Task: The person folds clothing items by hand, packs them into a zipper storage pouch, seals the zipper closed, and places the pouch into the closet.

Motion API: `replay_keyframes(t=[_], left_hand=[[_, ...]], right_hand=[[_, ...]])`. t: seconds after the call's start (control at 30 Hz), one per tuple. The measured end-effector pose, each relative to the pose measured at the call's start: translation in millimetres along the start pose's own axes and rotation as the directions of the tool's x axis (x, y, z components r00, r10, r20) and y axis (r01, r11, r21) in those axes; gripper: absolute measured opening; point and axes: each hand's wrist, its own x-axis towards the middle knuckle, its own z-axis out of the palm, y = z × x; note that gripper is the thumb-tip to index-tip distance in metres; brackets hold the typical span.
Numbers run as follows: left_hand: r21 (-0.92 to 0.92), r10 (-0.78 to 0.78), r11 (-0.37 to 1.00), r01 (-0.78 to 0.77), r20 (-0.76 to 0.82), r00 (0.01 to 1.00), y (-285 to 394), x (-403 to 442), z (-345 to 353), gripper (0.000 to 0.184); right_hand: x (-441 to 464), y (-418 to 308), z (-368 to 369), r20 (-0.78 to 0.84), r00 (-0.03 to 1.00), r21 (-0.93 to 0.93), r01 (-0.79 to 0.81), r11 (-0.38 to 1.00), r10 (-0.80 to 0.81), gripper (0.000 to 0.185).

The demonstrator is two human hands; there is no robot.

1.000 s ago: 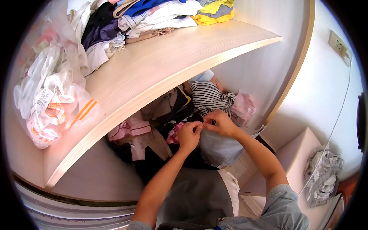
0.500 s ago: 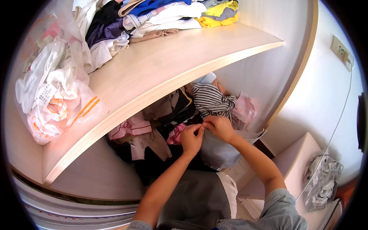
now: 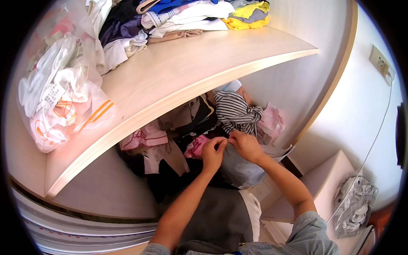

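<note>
My left hand and my right hand meet at the fingertips, both closed in a pinch at the upper edge of a greyish translucent plastic bag. The bag hangs below and behind my right hand; the exact bit pinched is hidden by the fingers. Just beyond them lies a black-and-white striped garment, with a pale pink plastic bag to its right. A bright pink cloth is close to the left hand. Farther left are a pink garment and a beige-brown garment.
A wooden shelf juts out above the lower compartment, its front edge near my hands. Folded clothes and a clear bag of white clothing rest on it. On the right, a cord hangs from a wall socket.
My fingertips stay pinched together, the right hand shifted very slightly right and down. The view has tilted a little; the clothes lie as before.
</note>
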Motion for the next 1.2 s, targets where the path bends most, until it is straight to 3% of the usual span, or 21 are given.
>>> replay_keyframes(t=[0.03, 0.1, 0.13, 0.2, 0.23, 0.3, 0.33, 0.4, 0.47, 0.5, 0.57, 0.63, 0.67, 0.73, 0.83, 0.9, 0.97, 1.07, 1.1, 1.13, 1.2], left_hand=[[0.000, -0.002, 1.000, 0.002, 0.002, 1.000, -0.7, 1.8, -2.2, 0.012], [-0.079, -0.193, 0.975, 0.206, 0.142, 0.971, -2.1, 6.5, -6.9, 0.014], [-0.078, -0.194, 0.975, 0.207, 0.147, 0.970, -2.8, 7.5, -9.1, 0.014], [0.088, 0.054, 0.994, -0.065, 0.123, 0.991, -4.2, 10.8, -10.2, 0.014], [0.086, 0.058, 0.994, -0.069, 0.127, 0.990, -6.5, 10.1, -7.3, 0.014], [0.075, -0.037, 0.996, 0.046, -0.112, 0.993, -16.4, 6.8, -1.7, 0.017], [0.073, -0.035, 0.996, 0.043, -0.105, 0.994, -26.0, 8.8, -2.7, 0.017], [0.068, -0.231, 0.966, 0.248, -0.197, 0.953, -45.1, 14.8, -13.6, 0.020], [-0.198, -0.439, 0.897, 0.394, -0.324, 0.838, -23.3, 25.3, -28.4, 0.023], [-0.076, -0.354, 0.929, 0.362, -0.464, 0.812, -84.3, 30.5, -40.7, 0.021], [-0.142, -0.437, 0.899, 0.415, -0.379, 0.816, -74.9, 31.1, -65.9, 0.021], [-0.151, -0.430, 0.903, 0.402, -0.316, 0.846, -76.9, 30.2, -71.6, 0.022], [-0.159, -0.424, 0.905, 0.395, -0.243, 0.873, -65.5, 30.2, -68.9, 0.022], [-0.167, -0.419, 0.904, 0.394, -0.159, 0.894, -57.2, 31.7, -56.8, 0.022], [-0.170, -0.336, 0.935, 0.311, -0.143, 0.931, -51.4, 36.5, -37.7, 0.019], [-0.110, -0.320, 0.945, 0.308, -0.114, 0.941, -41.8, 34.2, -33.3, 0.021], [-0.038, -0.322, 0.947, 0.319, -0.092, 0.942, -36.2, 30.5, -30.3, 0.018], [-0.008, -0.247, 0.969, 0.247, -0.045, 0.968, -17.5, 22.6, -25.0, 0.018], [-0.107, -0.352, 0.929, 0.355, 0.046, 0.935, -6.0, 18.3, -26.2, 0.016], [-0.105, -0.352, 0.929, 0.355, 0.041, 0.935, 2.8, 14.5, -24.9, 0.016], [-0.039, -0.094, 0.995, 0.097, 0.064, 0.994, 12.3, 6.1, -19.1, 0.014]], right_hand=[[0.6, 3.6, 1.8, 0.001, 1.000, 0.001, -0.002, 1.000, 0.002, 0.017], [2.5, 13.1, 6.7, -0.030, 0.993, 0.038, 0.113, 0.993, -0.112, 0.020], [1.9, 12.5, 6.1, -0.032, 0.994, 0.038, 0.108, 0.993, -0.107, 0.020], [3.3, 9.8, 3.4, 0.014, 0.991, 0.009, 0.130, 0.991, -0.130, 0.019], [3.6, 10.6, 0.6, 0.009, 0.992, 0.006, 0.128, 0.992, -0.128, 0.019], [3.2, 12.3, -3.4, 0.058, 0.982, -0.170, 0.187, 0.968, -0.180, 0.017], [0.5, 17.6, -6.5, 0.053, 0.983, -0.172, 0.181, 0.968, -0.174, 0.017], [-11.1, 36.8, -18.8, 0.116, 0.982, -0.131, 0.167, 0.977, -0.152, 0.012], [-23.9, 70.6, -39.2, 0.188, 0.979, -0.320, 0.139, 0.937, -0.081, 0.010], [-37.7, 102.7, -50.3, 0.199, 0.978, -0.377, 0.131, 0.917, -0.058, 0.008], [-67.6, 136.5, -90.4, 0.110, 0.982, -0.434, -0.089, 0.897, 0.151, 0.010], [-86.9, 187.8, -110.3, -0.023, 0.954, -0.244, -0.297, 0.923, 0.300, 0.011], [-84.3, 188.8, -113.1, -0.024, 0.950, -0.241, -0.307, 0.921, 0.310, 0.011], [-76.0, 189.2, -121.4, -0.174, 0.907, 0.166, -0.357, 0.919, 0.384, 0.013], [-54.4, 138.5, -106.0, -0.167, 0.934, 0.061, -0.311, 0.949, 0.317, 0.015], [-40.6, 114.1, -78.6, -0.221, 0.955, 0.061, -0.188, 0.980, 0.197, 0.014], [-27.6, 66.6, -58.2, -0.215, 0.976, 0.106, -0.019, 0.994, 0.041, 0.013], [-12.9, 16.9, -28.5, -0.149, 0.989, 0.260, 0.042, 0.965, -0.003, 0.013], [-9.0, 5.9, -19.3, -0.143, 0.990, 0.318, 0.049, 0.947, -0.003, 0.014], [-5.8, -3.3, -10.5, -0.141, 0.990, 0.320, 0.052, 0.946, -0.007, 0.014], [-1.4, -17.2, 3.6, -0.329, 0.943, 0.369, 0.074, 0.926, 0.056, 0.015]])
